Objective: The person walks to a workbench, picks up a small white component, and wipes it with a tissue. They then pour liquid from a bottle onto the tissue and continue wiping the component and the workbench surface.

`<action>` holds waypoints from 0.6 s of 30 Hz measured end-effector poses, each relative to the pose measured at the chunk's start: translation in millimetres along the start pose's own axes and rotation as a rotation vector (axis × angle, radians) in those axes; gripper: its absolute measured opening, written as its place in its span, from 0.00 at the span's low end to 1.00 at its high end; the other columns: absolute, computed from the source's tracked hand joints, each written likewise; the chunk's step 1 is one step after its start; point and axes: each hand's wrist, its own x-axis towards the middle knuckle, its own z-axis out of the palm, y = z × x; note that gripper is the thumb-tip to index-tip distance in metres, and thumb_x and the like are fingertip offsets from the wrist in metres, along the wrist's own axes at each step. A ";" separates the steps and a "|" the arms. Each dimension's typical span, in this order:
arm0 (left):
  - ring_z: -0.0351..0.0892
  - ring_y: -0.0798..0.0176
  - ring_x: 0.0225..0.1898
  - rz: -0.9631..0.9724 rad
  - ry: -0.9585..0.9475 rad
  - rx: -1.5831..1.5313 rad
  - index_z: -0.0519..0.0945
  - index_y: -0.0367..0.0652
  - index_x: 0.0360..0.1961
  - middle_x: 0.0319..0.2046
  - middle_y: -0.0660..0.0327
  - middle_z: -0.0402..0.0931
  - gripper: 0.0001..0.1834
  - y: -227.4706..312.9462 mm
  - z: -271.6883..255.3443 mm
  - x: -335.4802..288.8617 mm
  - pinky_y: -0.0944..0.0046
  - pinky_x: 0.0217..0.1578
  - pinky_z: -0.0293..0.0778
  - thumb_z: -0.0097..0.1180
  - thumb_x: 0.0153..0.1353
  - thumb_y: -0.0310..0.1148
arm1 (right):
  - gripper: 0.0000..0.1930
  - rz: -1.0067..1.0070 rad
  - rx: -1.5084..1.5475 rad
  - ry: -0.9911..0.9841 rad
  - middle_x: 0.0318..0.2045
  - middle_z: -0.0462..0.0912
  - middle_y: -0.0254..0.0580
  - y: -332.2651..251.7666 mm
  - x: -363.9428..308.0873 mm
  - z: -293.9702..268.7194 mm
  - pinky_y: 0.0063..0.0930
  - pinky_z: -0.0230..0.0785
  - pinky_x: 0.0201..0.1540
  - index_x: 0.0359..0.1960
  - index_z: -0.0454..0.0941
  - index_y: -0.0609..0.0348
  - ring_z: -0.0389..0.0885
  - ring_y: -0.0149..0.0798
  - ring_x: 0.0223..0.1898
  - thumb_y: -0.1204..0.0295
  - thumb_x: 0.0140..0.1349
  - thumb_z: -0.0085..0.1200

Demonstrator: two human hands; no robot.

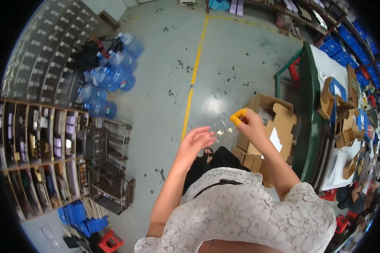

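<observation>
In front of my body, between my hands, is a small clear plastic bag (218,127) with a few small pale-gold pieces (220,133) showing through it. My left hand (195,142) is closed on the bag's left edge, fingertips against the plastic. At its right edge is my right hand (250,123), whose thumb and index finger wear yellow finger covers and come together in a pinch at the bag. Just below my right forearm stands an open cardboard box (285,120) with white paper inside.
A green-edged workbench (307,122) runs along my right, holding small cardboard boxes (326,101) and papers. On the left are large blue water bottles (120,76), a metal rack (109,168) and wooden shelving (46,162). A yellow line (193,84) crosses the floor. Other people sit at far right.
</observation>
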 end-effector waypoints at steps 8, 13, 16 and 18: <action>0.81 0.63 0.42 0.055 -0.127 0.176 0.73 0.32 0.49 0.43 0.53 0.79 0.13 94.7 -12.9 205.4 0.66 0.44 0.78 0.51 0.65 0.26 | 0.07 -0.081 -0.303 0.253 0.29 0.75 0.50 -44.6 173.9 -5.2 0.39 0.69 0.30 0.29 0.77 0.68 0.77 0.50 0.26 0.76 0.51 0.58; 0.81 0.65 0.40 0.094 -0.272 0.376 0.73 0.32 0.48 0.41 0.54 0.78 0.14 156.5 1.7 349.9 0.67 0.42 0.78 0.56 0.61 0.23 | 0.07 -0.025 -0.127 0.373 0.29 0.76 0.50 -52.2 289.1 -40.0 0.36 0.69 0.29 0.31 0.77 0.70 0.77 0.47 0.24 0.80 0.50 0.56; 0.80 0.67 0.39 0.009 -0.339 0.356 0.71 0.33 0.49 0.40 0.55 0.78 0.17 193.8 32.7 415.5 0.70 0.37 0.77 0.58 0.58 0.23 | 0.07 0.022 0.015 0.450 0.28 0.77 0.49 -55.1 341.6 -71.0 0.32 0.69 0.27 0.32 0.77 0.71 0.78 0.41 0.23 0.82 0.50 0.54; 0.79 0.69 0.38 0.082 -0.376 0.356 0.71 0.35 0.51 0.39 0.57 0.78 0.20 199.9 43.5 463.6 0.72 0.34 0.75 0.60 0.58 0.24 | 0.08 0.038 0.091 0.510 0.28 0.78 0.48 -54.9 373.2 -91.7 0.29 0.69 0.27 0.33 0.77 0.70 0.78 0.37 0.23 0.83 0.50 0.53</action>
